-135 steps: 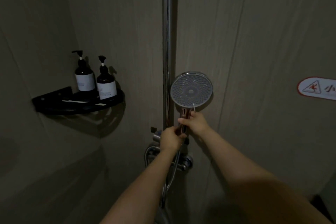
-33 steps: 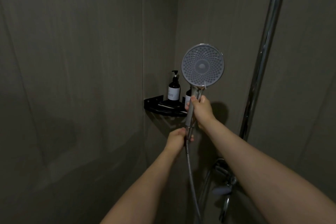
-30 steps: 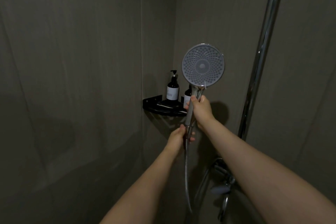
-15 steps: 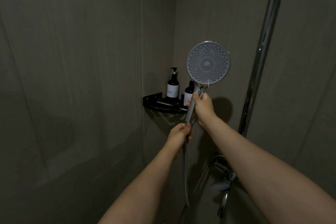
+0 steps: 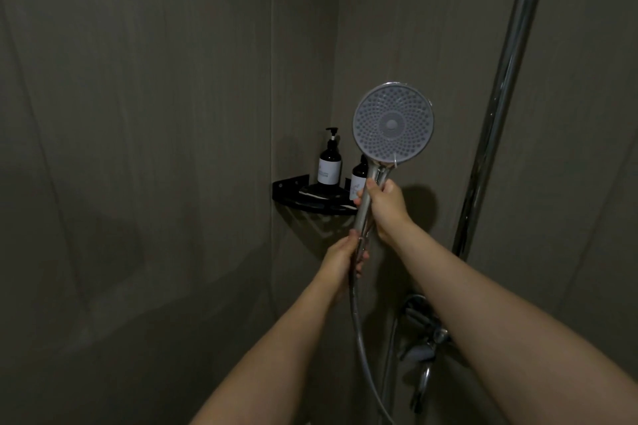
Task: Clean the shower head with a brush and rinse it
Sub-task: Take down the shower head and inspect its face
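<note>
The round grey shower head [image 5: 393, 122] is held upright in front of me, its nozzle face toward the camera. My right hand [image 5: 386, 205] grips the chrome handle just below the head, and a thin pale stick, possibly a small brush, shows beside the handle. My left hand [image 5: 341, 259] is closed around the bottom of the handle where the metal hose [image 5: 359, 331] joins it. The hose hangs down to the lower edge of the view.
A black corner shelf [image 5: 303, 200] carries two dark pump bottles [image 5: 329, 159] behind the shower head. A chrome riser rail [image 5: 500, 107] runs up the right wall. The mixer tap [image 5: 424, 338] sits low right. Grey panel walls close in on the left and behind.
Since 4.5 s ago the shower head has come off the rail holder and been carried left toward the corner. In the last second it barely moved; my left hand slid slightly up the handle.
</note>
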The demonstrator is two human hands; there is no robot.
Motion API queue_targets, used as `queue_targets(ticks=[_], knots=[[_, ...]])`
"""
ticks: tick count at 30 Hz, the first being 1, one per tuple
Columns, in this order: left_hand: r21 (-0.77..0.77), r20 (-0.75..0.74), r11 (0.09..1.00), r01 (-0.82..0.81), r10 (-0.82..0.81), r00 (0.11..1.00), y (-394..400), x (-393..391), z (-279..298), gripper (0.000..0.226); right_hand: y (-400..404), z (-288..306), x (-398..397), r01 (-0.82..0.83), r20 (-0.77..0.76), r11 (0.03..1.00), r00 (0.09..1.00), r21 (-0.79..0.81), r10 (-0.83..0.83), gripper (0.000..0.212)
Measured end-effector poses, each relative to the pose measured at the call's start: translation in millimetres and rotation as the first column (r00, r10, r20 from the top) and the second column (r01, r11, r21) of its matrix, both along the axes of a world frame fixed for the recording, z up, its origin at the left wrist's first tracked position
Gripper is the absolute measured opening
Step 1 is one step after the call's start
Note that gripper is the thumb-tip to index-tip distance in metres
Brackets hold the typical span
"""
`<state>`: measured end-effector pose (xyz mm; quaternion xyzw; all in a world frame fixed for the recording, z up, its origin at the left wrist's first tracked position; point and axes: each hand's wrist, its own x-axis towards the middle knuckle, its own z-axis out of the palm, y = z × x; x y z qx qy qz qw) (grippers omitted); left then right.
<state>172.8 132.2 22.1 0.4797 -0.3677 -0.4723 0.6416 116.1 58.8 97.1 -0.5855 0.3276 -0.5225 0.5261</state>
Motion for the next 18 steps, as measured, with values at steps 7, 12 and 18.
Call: queue_targets(ticks=[7,12,18], knots=[[0.001,0.082,1.000,0.012,-0.012,0.997,0,-1,-8,0.033,-1,-7,2,-0.004,0.001,0.999,1.000,0.040,0.004,0.013],[-0.009,0.015,1.000,0.027,-0.027,1.000,3,3,-9,0.024,-3,-9,0,-0.039,0.017,0.995,0.999,0.090,0.037,0.012],[-0.005,0.021,1.000,0.007,-0.007,1.000,6,12,-6,0.037,-1,-10,2,-0.041,0.075,0.991,0.997,0.129,0.032,0.012]])
